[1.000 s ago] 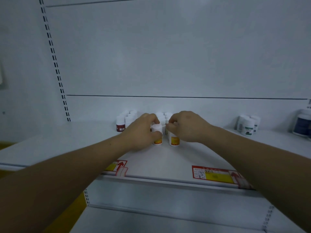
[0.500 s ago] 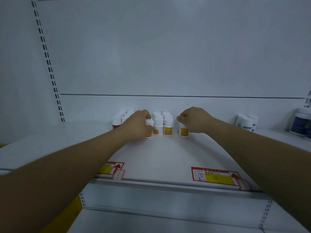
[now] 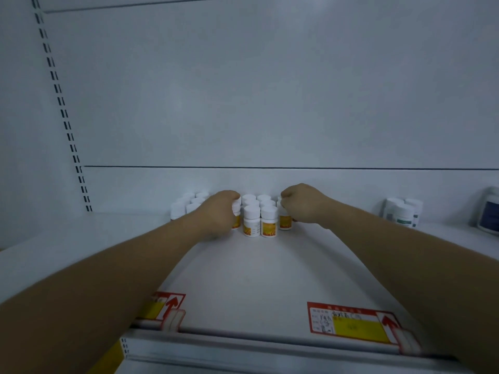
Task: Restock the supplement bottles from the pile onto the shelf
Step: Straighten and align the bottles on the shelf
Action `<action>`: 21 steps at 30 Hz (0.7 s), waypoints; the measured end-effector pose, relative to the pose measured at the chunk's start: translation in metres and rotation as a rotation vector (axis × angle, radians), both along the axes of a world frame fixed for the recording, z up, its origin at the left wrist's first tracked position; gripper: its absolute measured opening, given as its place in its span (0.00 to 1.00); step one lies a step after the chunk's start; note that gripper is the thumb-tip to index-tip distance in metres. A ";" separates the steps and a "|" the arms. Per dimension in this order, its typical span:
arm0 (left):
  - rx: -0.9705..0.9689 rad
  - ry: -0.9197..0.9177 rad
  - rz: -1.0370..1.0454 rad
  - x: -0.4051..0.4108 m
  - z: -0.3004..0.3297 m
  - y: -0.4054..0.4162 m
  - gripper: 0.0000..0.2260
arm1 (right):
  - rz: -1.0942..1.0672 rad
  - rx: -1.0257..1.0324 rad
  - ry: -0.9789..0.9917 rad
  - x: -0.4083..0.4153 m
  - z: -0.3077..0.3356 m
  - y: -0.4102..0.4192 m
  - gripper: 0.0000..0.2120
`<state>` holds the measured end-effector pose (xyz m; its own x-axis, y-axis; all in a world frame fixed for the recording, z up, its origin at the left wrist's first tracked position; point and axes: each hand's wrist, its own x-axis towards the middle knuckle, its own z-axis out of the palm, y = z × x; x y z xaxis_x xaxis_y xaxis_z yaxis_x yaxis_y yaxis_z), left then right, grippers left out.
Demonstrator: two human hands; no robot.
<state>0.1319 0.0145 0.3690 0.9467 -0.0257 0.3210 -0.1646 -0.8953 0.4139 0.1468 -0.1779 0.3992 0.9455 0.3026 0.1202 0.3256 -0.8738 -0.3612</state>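
White shelving fills your view: a pale back panel [image 3: 270, 90] with a slotted upright [image 3: 60, 101] on the left, and a white shelf [image 3: 256, 279] running out in front of you.

Your left hand [image 3: 217, 213] is at the far middle of the shelf, fingers curled round a white-capped bottle with a yellow label [image 3: 236, 215], which stands upright at the left edge of the group. Your right hand [image 3: 302, 202] is curled round a matching bottle [image 3: 284, 218] at the right edge of the group, also upright on the shelf; its fingertips are hidden behind the cap, so how tight the hold is cannot be told.

Between your hands stand more yellow-labelled bottles [image 3: 259, 220] in two tight columns, running back toward the panel, caps touching or nearly so. Just left of your left hand, partly hidden behind it, is a cluster of white-capped bottles [image 3: 186, 205] whose labels can hardly be seen.

Further right, well apart from your hands, stands a small group of white bottles with green labels [image 3: 403, 211], and at the right edge a larger container with a dark blue label [image 3: 490, 211].

Along the near edge of the shelf sit two red and yellow price tags, one at the left [image 3: 162, 309] behind your forearm and one at the right [image 3: 351, 321]. Below the edge, a lower shelf [image 3: 243, 363] shows.
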 end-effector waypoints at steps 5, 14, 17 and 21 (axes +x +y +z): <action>0.023 0.005 -0.029 0.006 0.000 -0.002 0.13 | 0.021 -0.039 -0.085 0.013 -0.004 0.001 0.08; -0.002 -0.074 -0.059 -0.015 0.012 0.004 0.26 | 0.039 0.102 -0.254 0.008 -0.006 -0.011 0.18; 0.029 -0.195 -0.141 -0.035 0.011 -0.006 0.16 | 0.146 0.068 -0.362 -0.005 -0.007 -0.011 0.17; 0.121 -0.114 -0.170 -0.039 0.003 -0.019 0.15 | 0.210 -0.088 -0.351 -0.020 -0.012 0.000 0.16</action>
<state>0.0927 -0.0043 0.3715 0.8832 -0.2268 0.4105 -0.3571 -0.8927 0.2749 0.1264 -0.1782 0.3874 0.7684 0.5079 0.3893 0.5899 -0.7980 -0.1232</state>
